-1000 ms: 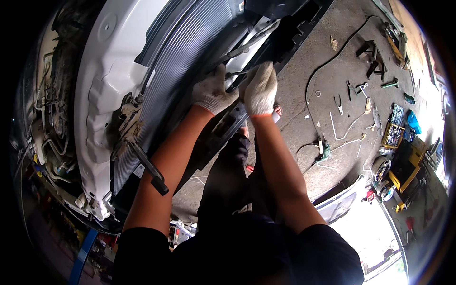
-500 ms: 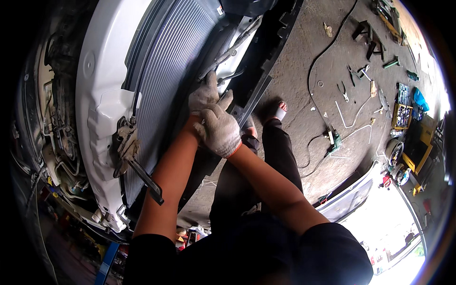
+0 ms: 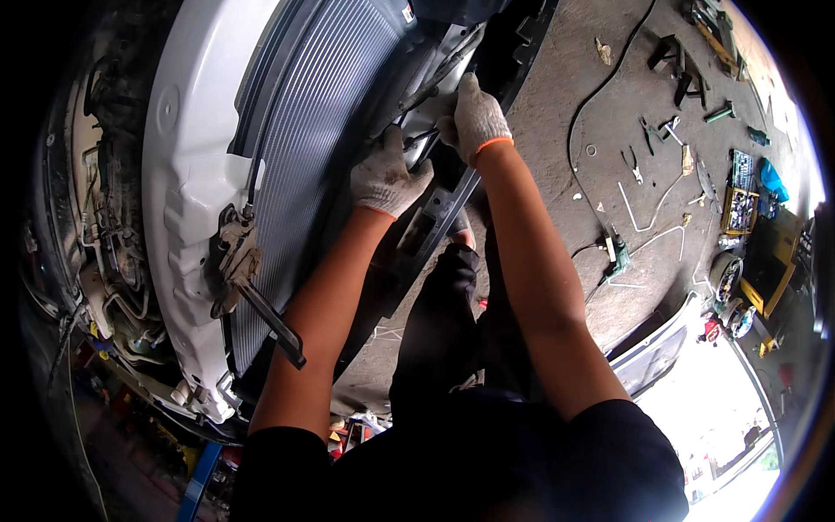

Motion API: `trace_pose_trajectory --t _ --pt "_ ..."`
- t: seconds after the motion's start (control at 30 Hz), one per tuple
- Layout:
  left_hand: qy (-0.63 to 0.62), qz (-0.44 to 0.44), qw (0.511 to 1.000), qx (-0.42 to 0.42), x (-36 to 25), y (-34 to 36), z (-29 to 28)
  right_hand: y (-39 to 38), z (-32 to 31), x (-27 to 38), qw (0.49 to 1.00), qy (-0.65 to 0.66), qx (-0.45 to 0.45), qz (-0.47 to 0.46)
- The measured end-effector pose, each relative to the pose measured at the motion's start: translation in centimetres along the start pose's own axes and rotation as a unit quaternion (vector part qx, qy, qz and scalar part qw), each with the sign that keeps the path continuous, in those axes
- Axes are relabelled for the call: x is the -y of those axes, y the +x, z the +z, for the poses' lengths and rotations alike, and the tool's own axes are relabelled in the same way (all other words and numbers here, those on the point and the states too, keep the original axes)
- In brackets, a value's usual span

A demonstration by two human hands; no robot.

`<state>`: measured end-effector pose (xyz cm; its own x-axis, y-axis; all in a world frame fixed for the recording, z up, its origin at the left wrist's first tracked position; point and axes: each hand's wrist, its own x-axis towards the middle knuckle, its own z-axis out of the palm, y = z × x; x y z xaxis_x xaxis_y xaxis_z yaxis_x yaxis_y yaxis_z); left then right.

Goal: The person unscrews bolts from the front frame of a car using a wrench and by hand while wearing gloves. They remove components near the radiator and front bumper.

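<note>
Both my hands wear off-white knitted gloves with orange cuffs. My left hand [image 3: 385, 178] reaches into the gap beside the finned radiator [image 3: 326, 78], thumb and a forefinger spread apart, next to a dark hose [image 3: 424, 135]. Its other fingers are hidden below. My right hand [image 3: 479, 120] lies farther away and to the right, at the edge of a white body part [image 3: 442, 103] beside the long black panel [image 3: 448, 198]. One finger stretches forward and the thumb stands out to the left; the remaining fingers are largely hidden. Nothing shows held in either glove.
Left of the radiator runs a white bumper beam [image 3: 178, 183] carrying a rusty latch with a black lever [image 3: 270, 322]. On the concrete floor at right lie a green power drill [image 3: 618, 252] with its cord, pliers [image 3: 633, 165], a hammer [image 3: 720, 113] and toolboxes [image 3: 738, 211].
My hands were together, the right crossing over the left. Now they are apart: the right has moved away and rightward to the white part, while the left has shifted slightly right and nearer.
</note>
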<state>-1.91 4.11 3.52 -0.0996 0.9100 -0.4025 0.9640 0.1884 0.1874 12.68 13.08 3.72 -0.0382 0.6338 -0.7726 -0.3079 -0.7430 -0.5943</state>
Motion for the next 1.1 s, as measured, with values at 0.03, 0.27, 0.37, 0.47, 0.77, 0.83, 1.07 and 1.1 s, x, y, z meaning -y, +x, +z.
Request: trace_pose_trajectory --t 0.03,0.27,0.37,0.47,0.77,0.83,1.07,1.1 --pt "-0.009 -0.002 1.000 0.008 0.2 0.0 -0.1 0.0 -0.2 -0.2 1.000 0.024 0.011 0.004" --pt "0.003 -0.016 0.999 0.041 -0.1 0.2 -0.4 1.3 -0.9 -3.7 0.981 -0.082 -0.012 -0.173" --pt "-0.015 -0.025 0.998 0.061 0.0 0.1 -0.6 -0.1 -0.9 -1.3 0.992 -0.068 -0.002 -0.110" --pt "-0.033 0.007 0.999 0.037 -0.5 0.7 -0.4 2.9 -1.6 -2.0 0.958 -0.172 -0.051 -0.224" --pt "-0.192 0.017 0.981 -0.035 5.8 1.3 7.7 -8.4 0.8 -9.6 0.885 -0.161 -0.006 -0.437" --pt "-0.137 0.039 0.990 -0.019 3.7 1.3 6.2 -9.1 0.1 -10.9 0.850 -0.212 0.067 -0.478" --pt "-0.024 0.018 0.999 0.014 1.3 0.1 1.0 -11.7 2.0 -14.1 0.851 -0.237 0.085 -0.461" --pt "-0.026 0.014 0.999 0.029 1.2 0.3 1.0 -11.7 2.2 -13.8 0.857 -0.228 0.079 -0.455"
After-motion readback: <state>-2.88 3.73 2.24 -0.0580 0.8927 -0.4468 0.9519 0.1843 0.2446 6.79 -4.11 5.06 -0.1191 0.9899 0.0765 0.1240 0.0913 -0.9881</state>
